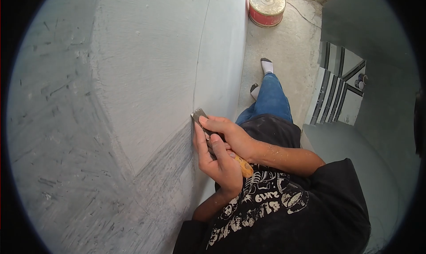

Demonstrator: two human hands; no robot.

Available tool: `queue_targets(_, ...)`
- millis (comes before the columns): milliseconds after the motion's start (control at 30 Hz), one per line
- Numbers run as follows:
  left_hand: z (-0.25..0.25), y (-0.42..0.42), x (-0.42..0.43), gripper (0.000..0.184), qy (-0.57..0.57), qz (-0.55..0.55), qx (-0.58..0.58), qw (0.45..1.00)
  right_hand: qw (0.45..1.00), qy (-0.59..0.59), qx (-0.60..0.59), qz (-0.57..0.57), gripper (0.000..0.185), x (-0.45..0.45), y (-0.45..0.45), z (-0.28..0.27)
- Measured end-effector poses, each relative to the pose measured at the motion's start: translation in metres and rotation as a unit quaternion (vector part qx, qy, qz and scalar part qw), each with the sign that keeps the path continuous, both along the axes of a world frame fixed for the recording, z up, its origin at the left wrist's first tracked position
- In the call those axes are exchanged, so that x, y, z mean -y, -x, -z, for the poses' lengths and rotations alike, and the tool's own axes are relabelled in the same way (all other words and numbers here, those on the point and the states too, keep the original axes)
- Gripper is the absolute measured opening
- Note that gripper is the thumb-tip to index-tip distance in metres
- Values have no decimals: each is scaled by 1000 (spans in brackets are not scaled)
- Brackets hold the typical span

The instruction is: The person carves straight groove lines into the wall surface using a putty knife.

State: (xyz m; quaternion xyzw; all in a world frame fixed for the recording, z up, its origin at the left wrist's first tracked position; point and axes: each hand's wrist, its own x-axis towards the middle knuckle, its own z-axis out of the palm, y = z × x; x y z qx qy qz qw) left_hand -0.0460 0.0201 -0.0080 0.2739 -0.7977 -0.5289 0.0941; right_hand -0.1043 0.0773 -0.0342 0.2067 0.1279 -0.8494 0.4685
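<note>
Both of my hands are closed around a putty knife (243, 166) with a yellow, worn handle and a dark grey blade. My right hand (233, 138) pinches the blade from above, its thumb near the blade's end. Below it, my left hand (219, 165) curls around the blade, thumb up, with the handle pointing back toward my shirt. The blade's tip is at the grey wall (146, 90), close to a thin dark line; I cannot tell whether it touches. Fingers hide much of the blade's middle.
The wall has a smoother pale area beside rough, dark-streaked patches (162, 154). A red round tin (266, 15) with a stained lid stands on the dusty floor (293, 45) beyond my feet. To the right are black-and-white striped panels (333, 96) and small containers (361, 81).
</note>
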Motion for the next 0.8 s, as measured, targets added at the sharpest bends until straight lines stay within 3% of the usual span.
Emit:
queue_targets(100,-10,15,-8,47,-42,-10,27,999,997,59,20,43,29,-2,13,3)
queue_targets(200,3,7,-7,47,41,3,-10,999,995,101,-9,14,30,-5,4,10)
queue_targets(267,11,-13,-6,48,100,-16,-14,995,998,49,-25,-8,32,-1,-6,11)
queue_targets(400,8,-10,-8,49,-4,-54,0,999,998,54,-9,-4,33,3,-5,18)
queue_targets(500,2,12,-11,49,-22,-38,31,999,996,86,-1,17,32,1,1,28)
queue_targets(667,17,-12,-8,48,19,-72,-23,997,998,53,-20,-14,33,8,-16,35)
queue_targets(800,10,7,-14,48,-14,-69,-8,998,998,69,3,1,32,-3,4,13)
